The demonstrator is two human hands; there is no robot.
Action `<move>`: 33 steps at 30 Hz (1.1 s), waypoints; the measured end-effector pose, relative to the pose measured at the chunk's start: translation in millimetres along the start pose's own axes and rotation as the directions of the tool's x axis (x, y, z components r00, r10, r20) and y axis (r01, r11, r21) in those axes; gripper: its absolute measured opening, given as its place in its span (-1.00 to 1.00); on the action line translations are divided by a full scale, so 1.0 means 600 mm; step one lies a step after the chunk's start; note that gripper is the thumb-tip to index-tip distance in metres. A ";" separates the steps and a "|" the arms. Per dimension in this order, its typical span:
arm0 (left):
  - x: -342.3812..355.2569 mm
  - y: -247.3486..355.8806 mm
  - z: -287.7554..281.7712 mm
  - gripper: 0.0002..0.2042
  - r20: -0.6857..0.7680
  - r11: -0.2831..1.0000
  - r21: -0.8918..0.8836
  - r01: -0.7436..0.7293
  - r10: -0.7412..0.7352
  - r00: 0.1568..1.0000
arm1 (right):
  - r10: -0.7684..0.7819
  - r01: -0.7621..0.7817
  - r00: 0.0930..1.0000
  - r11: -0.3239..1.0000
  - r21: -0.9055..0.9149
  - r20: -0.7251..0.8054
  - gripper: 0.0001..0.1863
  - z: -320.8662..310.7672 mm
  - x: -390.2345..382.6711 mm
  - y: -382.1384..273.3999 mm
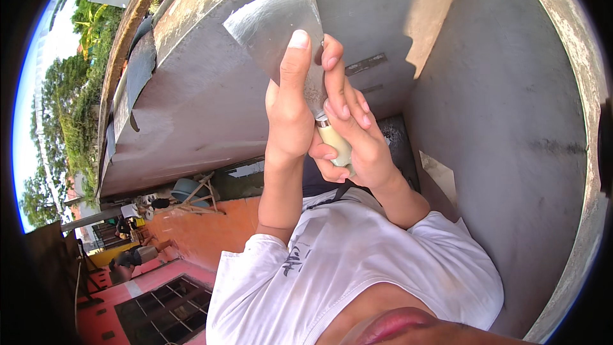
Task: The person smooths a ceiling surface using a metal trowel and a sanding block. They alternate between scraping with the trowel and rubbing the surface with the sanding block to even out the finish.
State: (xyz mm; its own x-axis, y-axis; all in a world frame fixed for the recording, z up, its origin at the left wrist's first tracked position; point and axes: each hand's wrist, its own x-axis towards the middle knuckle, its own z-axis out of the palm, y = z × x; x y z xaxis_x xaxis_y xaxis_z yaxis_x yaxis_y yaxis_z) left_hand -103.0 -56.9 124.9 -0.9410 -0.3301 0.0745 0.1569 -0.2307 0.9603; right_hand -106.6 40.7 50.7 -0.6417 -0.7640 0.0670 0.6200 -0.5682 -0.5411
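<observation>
Metal scraper (313, 89), L hand (289, 112) on blade (274, 22), R hand (365, 147) on hdl (333, 143)

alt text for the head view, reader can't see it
A metal scraper in a two-handed grip: left hand on the blade, right hand around the pale handle. A white shirt shows below, grey walls behind, trees at far left.

- Green trees (64, 89), left background; bright sky (24, 134) behind.
- Torn dark sheet (141, 71), upper left.
- Wooden trestle (205, 185) beside blue-grey tub (184, 190).
- Orange wall (198, 233) near trestle.
- Pink wall (96, 322) with dark barred window (159, 313).
</observation>
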 end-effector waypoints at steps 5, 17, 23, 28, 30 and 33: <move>0.007 -0.005 -0.013 -0.54 0.017 1.000 -0.028 -0.001 0.002 1.000 | -0.015 0.010 0.997 0.998 0.067 0.070 -0.88 0.000 0.010 0.004; 0.022 0.024 0.013 -0.51 0.031 0.999 -0.048 -0.022 0.023 0.999 | -0.060 0.056 0.992 0.998 0.040 0.108 -0.88 0.012 0.016 -0.034; 0.008 -0.059 -0.048 -0.47 0.202 0.958 -0.281 0.051 0.007 0.979 | -0.067 0.074 0.993 0.994 -0.076 0.093 -0.87 -0.029 -0.002 0.014; -0.101 -0.245 -0.169 -0.37 -0.064 0.932 0.162 0.323 -0.317 0.946 | 0.213 -0.227 0.972 0.962 -0.155 -0.104 -0.71 -0.166 -0.056 0.182; -0.140 -0.274 -0.204 -0.27 -0.025 0.878 0.381 0.291 -0.305 0.952 | 0.262 -0.269 0.963 0.921 -0.282 -0.066 -0.68 -0.183 -0.080 0.194; -0.198 -0.260 -0.225 -0.32 0.089 0.979 0.092 0.181 -0.189 0.978 | 0.190 -0.117 0.976 0.871 -0.477 0.107 -0.65 -0.164 -0.064 0.154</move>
State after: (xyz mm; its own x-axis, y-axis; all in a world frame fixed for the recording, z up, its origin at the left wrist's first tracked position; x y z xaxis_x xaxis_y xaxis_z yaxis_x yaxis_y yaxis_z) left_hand 24.6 -105.5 -70.1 -0.9765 -0.1981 -0.0849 -0.0442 -0.2011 0.9786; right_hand -69.2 47.5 -84.4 -0.4601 -0.8863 0.0524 0.3996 -0.2595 -0.8792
